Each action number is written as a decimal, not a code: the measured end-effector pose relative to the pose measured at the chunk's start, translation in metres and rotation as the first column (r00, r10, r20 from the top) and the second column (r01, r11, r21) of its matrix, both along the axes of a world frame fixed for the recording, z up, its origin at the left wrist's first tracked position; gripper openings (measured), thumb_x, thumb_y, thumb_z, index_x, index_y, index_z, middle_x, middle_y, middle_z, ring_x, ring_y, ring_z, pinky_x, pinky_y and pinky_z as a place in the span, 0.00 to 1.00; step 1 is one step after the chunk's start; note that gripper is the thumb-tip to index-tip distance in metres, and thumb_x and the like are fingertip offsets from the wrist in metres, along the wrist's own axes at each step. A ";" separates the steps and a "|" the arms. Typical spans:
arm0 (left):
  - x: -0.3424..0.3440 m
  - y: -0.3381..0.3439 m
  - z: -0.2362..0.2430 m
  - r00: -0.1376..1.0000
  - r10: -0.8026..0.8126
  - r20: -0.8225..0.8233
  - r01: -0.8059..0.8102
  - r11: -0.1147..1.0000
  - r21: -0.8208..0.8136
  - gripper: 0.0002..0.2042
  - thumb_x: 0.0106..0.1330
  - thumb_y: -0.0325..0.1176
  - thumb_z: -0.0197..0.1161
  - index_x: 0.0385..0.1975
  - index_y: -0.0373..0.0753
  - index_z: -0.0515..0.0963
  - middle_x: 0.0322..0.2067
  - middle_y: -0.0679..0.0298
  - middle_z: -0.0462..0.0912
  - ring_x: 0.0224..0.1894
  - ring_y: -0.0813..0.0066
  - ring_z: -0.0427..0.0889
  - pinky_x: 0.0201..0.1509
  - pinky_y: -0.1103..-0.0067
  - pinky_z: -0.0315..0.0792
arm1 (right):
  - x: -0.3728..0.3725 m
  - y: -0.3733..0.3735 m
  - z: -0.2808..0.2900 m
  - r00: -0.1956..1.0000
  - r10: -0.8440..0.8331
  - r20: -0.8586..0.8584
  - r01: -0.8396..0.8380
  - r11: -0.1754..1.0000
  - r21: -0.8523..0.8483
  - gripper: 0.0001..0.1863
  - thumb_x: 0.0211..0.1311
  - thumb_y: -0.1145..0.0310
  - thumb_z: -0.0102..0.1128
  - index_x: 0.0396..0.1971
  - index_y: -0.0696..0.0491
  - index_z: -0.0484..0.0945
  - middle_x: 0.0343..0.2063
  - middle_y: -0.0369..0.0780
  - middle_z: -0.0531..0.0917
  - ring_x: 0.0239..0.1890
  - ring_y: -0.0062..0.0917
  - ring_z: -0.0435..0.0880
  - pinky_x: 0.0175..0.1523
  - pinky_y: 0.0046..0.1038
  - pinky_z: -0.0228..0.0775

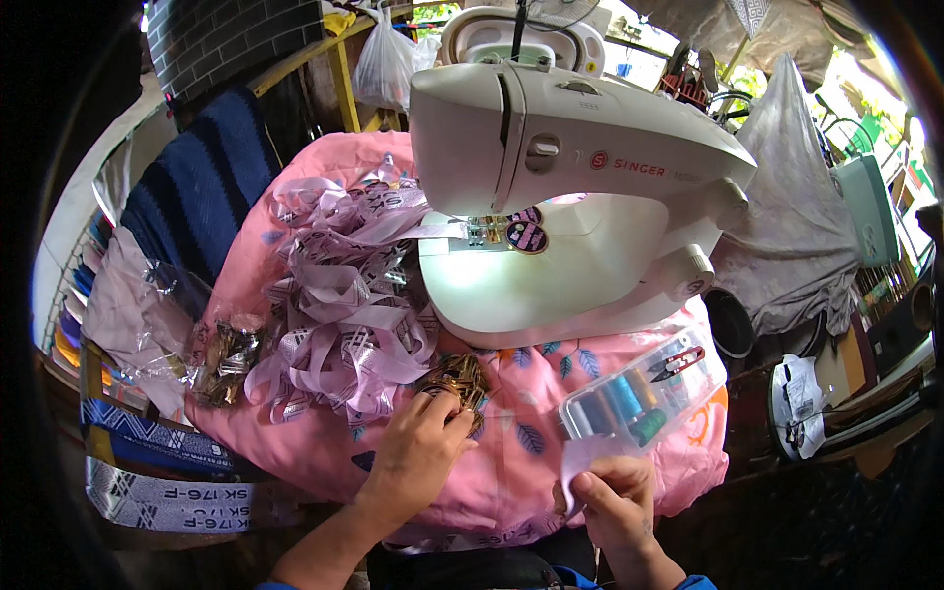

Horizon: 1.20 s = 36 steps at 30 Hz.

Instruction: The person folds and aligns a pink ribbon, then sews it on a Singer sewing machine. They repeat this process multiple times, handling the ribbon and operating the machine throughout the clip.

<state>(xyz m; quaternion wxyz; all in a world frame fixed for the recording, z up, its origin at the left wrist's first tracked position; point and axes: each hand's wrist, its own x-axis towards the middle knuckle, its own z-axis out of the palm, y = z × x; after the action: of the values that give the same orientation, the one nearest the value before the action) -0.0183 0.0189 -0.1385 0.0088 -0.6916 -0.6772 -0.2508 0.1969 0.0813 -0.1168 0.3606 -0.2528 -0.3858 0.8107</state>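
My left hand (421,454) reaches with bent fingers into a small pile of brass-coloured metal clips (458,379) on the pink cloth. Its fingertips press together there, and what they pinch is hidden. My right hand (617,501) pinches a lilac ribbon (578,460) between thumb and fingers, and the ribbon's end stands up. Behind the clips lies a heap of printed lilac ribbon (339,315). One strip runs from it to the presser foot (482,232) of a white sewing machine (570,128), whose lamp is lit. Two round dark patches (527,236) sit beside the foot.
A clear plastic box (678,379) of thread spools stands right of my hands, with a small red-handled tool (678,361) on top. At left lies a clear bag of metal clips (231,364). The pink floral cloth (280,447) covers the table, and printed ribbon hangs at its front edge.
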 end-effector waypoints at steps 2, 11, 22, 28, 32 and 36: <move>-0.001 0.000 -0.004 0.994 -0.019 -0.108 0.015 0.999 -0.032 0.04 0.53 0.28 0.60 0.27 0.35 0.77 0.30 0.63 0.72 0.35 0.69 0.75 0.38 0.75 0.74 | -0.001 0.002 -0.003 0.998 0.020 0.065 -0.022 0.999 0.025 0.08 0.59 0.76 0.63 0.33 0.67 0.81 0.24 0.42 0.83 0.24 0.20 0.81 0.31 0.19 0.74; 0.017 0.007 -0.003 0.875 -0.132 -0.466 0.063 0.985 -0.162 0.01 0.48 0.26 0.58 0.19 0.36 0.75 0.27 0.62 0.70 0.33 0.68 0.75 0.32 0.75 0.75 | -0.006 0.004 0.009 0.963 0.074 0.261 -0.101 0.991 0.090 0.08 0.58 0.75 0.63 0.29 0.67 0.81 0.19 0.43 0.81 0.19 0.22 0.80 0.27 0.22 0.73; -0.008 -0.020 0.024 0.804 0.115 0.584 -0.095 0.993 -0.064 0.03 0.64 0.24 0.58 0.34 0.31 0.74 0.34 0.58 0.75 0.31 0.68 0.82 0.34 0.79 0.78 | -0.008 0.009 0.014 0.928 0.185 0.322 -0.219 0.973 0.074 0.08 0.58 0.75 0.63 0.26 0.66 0.80 0.18 0.41 0.81 0.18 0.19 0.79 0.25 0.18 0.70; -0.003 -0.026 0.023 -0.251 0.160 0.955 0.125 0.983 -0.132 0.09 0.67 0.30 0.58 0.42 0.34 0.71 0.43 0.56 0.79 0.38 0.66 0.84 0.40 0.76 0.83 | -0.025 0.016 0.021 0.882 0.303 0.361 -0.347 0.936 0.061 0.10 0.58 0.72 0.64 0.23 0.64 0.80 0.18 0.38 0.81 0.19 0.16 0.78 0.26 0.17 0.69; 0.004 -0.036 0.010 -0.331 0.084 0.940 0.132 0.990 -0.042 0.16 0.63 0.29 0.63 0.47 0.35 0.69 0.45 0.53 0.80 0.39 0.64 0.85 0.43 0.72 0.82 | -0.027 0.020 0.027 0.841 0.345 0.416 -0.415 0.905 0.090 0.10 0.59 0.71 0.64 0.25 0.65 0.80 0.19 0.37 0.81 0.21 0.15 0.78 0.26 0.16 0.68; 0.009 -0.035 0.010 -0.242 0.033 0.970 0.128 0.992 -0.002 0.20 0.57 0.27 0.68 0.48 0.34 0.69 0.47 0.52 0.79 0.42 0.69 0.83 0.47 0.72 0.80 | -0.025 0.024 0.035 0.788 0.378 0.486 -0.480 0.872 0.099 0.12 0.60 0.70 0.64 0.29 0.66 0.81 0.21 0.36 0.81 0.22 0.12 0.77 0.26 0.15 0.65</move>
<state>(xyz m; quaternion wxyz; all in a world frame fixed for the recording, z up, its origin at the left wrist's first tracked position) -0.0088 -0.0165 -0.1287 -0.5729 -0.2536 -0.4084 -0.6638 0.1721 0.1052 -0.0814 0.0914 -0.2982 -0.5924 0.7428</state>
